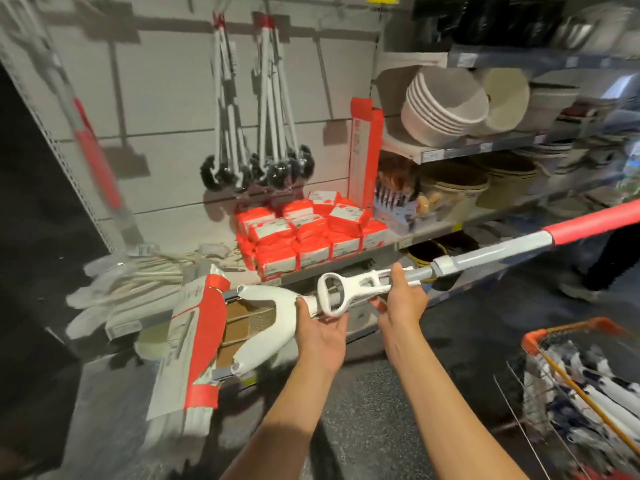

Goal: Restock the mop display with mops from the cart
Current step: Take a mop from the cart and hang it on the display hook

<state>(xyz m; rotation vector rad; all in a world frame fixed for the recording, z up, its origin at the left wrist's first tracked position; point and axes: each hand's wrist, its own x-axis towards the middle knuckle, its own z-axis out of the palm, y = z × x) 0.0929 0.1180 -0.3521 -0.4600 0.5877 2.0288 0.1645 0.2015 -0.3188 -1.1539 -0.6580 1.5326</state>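
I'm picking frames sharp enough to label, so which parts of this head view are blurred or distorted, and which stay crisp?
Head view: the mop and both hands, left hand and right hand, are fairly crisp; the leaning mop handle at left and the cart at lower right are motion-smeared; the wide lens bends the shelf edges; the hanging brushes cast hard shadows on the wall.

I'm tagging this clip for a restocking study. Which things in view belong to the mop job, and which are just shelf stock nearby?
Part of the job:
- mop, held by the left hand and right hand
- cart with more mops
- mop leaning at the display's left

Just nearby:
- hanging brushes
- red boxes
- stacked bowls
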